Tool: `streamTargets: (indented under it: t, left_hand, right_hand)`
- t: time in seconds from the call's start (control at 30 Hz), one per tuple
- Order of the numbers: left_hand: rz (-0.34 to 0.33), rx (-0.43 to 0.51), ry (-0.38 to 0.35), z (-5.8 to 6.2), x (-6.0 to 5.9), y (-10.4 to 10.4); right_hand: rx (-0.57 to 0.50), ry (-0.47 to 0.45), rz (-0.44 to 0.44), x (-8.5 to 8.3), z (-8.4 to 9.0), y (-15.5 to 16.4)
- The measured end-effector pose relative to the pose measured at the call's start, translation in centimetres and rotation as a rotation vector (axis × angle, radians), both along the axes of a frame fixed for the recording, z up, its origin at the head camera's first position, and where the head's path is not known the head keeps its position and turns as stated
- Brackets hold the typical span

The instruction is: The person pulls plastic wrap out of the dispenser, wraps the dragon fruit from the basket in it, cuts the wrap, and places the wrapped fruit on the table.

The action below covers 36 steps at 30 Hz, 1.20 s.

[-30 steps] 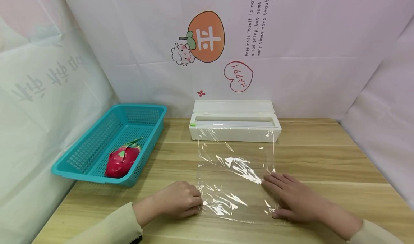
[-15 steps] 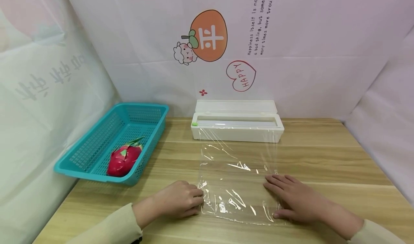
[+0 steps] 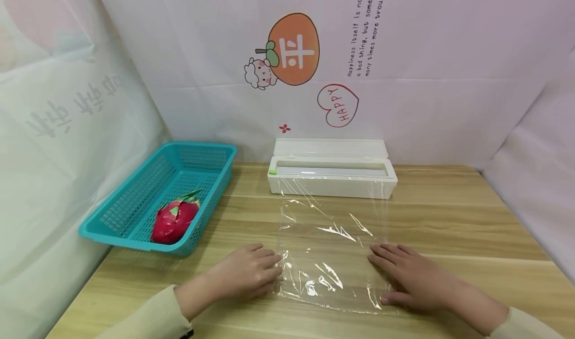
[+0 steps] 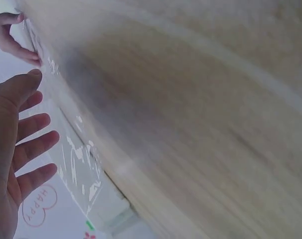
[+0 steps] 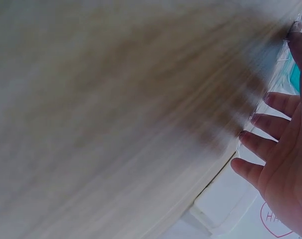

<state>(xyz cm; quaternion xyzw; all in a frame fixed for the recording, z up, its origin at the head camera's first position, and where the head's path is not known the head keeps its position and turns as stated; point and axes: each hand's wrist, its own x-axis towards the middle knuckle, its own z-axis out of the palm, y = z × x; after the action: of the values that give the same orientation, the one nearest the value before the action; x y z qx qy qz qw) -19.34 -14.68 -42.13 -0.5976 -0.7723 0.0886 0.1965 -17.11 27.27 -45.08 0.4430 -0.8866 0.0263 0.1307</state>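
A sheet of clear plastic wrap (image 3: 332, 249) runs out from a white dispenser box (image 3: 332, 187) at the back of the table and lies over the wood. At its left edge is my left hand (image 3: 247, 273), its fingers loosely extended; in the left wrist view this hand (image 4: 14, 137) shows spread fingers and nothing gripped. My right hand (image 3: 415, 279) rests along the wrap's right edge, fingers straight. From the right wrist camera, the fingertips of that hand (image 5: 285, 134) touch the film. The box's lid (image 3: 331, 148) stands raised, and a small green piece (image 3: 272, 172) sits at its left end.
To the left stands a teal plastic basket (image 3: 130, 244) with a red dragon fruit (image 3: 175, 221) in it. A printed white cloth (image 3: 215, 109) hangs behind the wooden table (image 3: 449, 219), with white cloth at both sides too.
My left hand has loosened from a curled hold on the wrap's left edge, its fingers now extended. The right hand stays put. The whole scene has shifted slightly rightward in the head view.
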Motion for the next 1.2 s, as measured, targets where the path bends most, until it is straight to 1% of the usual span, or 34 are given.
streamTargets:
  t: [0.2,0.3,0.37,0.47,0.6,0.7,0.83,0.93,1.07,1.2]
  left_hand:
    - [-0.048,0.101,0.058,0.8,-0.4,-0.9]
    - [-0.051,0.122,0.093,1.4,-0.6,-1.3]
    - [-0.045,0.133,0.102,1.8,-0.6,-1.7]
    - [-0.027,0.149,0.093,2.1,-0.6,-2.2]
    - [-0.008,0.157,0.071,2.2,-0.6,-2.8]
    - [0.003,0.167,0.059,2.3,-0.5,-3.2]
    - [0.031,0.206,0.053,2.8,-0.4,-3.6]
    - [0.056,0.237,0.052,3.3,-0.4,-4.2]
    - [0.104,0.286,0.058,4.3,-0.7,-5.4]
    - [0.145,0.372,0.094,5.6,-1.1,-6.9]
  right_hand:
    - [0.004,0.01,-0.002,0.1,0.1,0.0]
    - [0.008,0.017,0.001,0.1,0.1,0.0]
    - [0.014,0.015,0.003,0.1,0.1,0.0]
    - [0.02,0.035,0.011,0.1,-0.1,0.1]
    - [0.02,0.06,0.018,0.1,-0.4,0.2]
    - [0.022,0.059,0.017,0.1,-0.6,0.3]
    - [0.02,0.072,0.02,0.2,-0.5,0.3]
    - [0.019,0.081,0.028,0.2,-0.5,0.3]
    - [0.024,0.076,0.035,0.1,-0.7,0.4]
    - [0.024,0.065,0.037,0.0,-0.9,0.5]
